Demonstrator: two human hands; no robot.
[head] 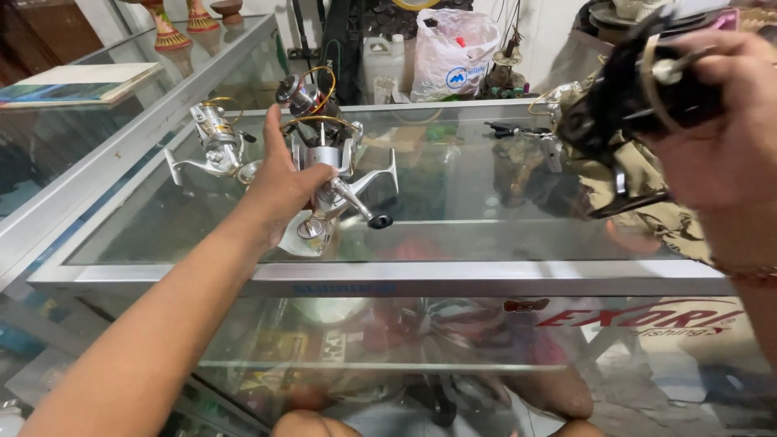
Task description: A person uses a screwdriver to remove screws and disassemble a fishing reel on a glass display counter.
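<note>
A silver spinning reel (336, 174) with a gold-trimmed spool stands on the glass counter (453, 243), its crank handle with a dark knob jutting to the right; the left grip (279, 182) wraps its body. A black reel (639, 97), blurred, perhaps with a pale handle knob, is held raised in the right grip (724, 129).

- Glass counter top (486, 235): bare front and middle strip, free passage between both hands.
- Left side blocked: silver reel (212, 146) and second reel (336, 174) under left hand (279, 182).
- Right blocked: camo cloth (639, 190), black reel (639, 97) in right hand (720, 137).
- Back edge: pliers (518, 131), plastic bag (453, 53).
</note>
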